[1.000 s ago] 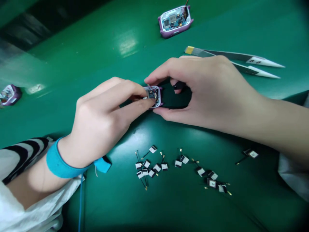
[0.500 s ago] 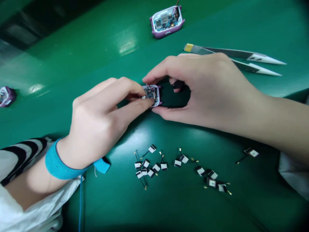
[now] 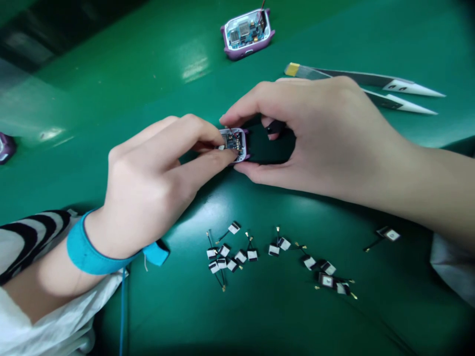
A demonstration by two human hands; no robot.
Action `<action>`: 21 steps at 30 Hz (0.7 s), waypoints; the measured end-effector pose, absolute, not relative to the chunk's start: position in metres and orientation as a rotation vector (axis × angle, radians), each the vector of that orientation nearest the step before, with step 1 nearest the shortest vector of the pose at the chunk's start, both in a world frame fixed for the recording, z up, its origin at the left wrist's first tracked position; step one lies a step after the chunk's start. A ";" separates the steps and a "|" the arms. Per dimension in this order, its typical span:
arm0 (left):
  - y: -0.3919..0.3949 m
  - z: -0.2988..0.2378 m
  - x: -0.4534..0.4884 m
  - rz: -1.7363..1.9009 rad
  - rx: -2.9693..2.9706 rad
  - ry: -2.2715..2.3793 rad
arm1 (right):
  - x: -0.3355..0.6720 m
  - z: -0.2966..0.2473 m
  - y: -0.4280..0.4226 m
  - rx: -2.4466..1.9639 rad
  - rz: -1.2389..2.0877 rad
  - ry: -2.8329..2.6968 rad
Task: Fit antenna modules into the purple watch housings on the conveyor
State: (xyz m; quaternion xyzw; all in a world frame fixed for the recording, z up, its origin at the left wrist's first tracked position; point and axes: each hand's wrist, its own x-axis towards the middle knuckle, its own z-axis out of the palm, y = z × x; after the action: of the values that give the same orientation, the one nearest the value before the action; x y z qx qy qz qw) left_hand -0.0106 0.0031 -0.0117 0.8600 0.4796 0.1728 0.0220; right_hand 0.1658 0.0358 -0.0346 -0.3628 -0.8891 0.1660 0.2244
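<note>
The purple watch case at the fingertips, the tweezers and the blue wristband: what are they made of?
Purple watch case: probably smooth plastic, as its color looks even.
Tweezers: dark arms maybe coated metal, being thin and flat; white tips perhaps dull plastic or ceramic.
Blue wristband: likely soft, matte fabric, since it curves and barely shines.

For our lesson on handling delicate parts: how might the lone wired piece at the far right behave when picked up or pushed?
The lone wired piece is probably light, being tiny beside the right hand. Its thin black lead would likely flex and trail. Being squarish, it seems apt to slide rather than roll.
</note>
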 end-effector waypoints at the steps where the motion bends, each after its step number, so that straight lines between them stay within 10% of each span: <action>1: 0.003 -0.012 -0.011 0.538 2.669 1.485 | 0.166 -0.035 0.036 -0.998 0.456 -2.457; 21: 0.005 -0.017 -0.016 0.562 2.760 1.292 | 0.174 -0.017 0.031 -0.883 0.559 -2.121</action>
State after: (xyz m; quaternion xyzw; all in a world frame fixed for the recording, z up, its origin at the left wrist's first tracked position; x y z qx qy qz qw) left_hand -0.0165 0.0046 -0.0170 0.8905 0.4168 0.1814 0.0213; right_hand 0.1742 0.0309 -0.0174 -0.3455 -0.8302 0.2189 0.3788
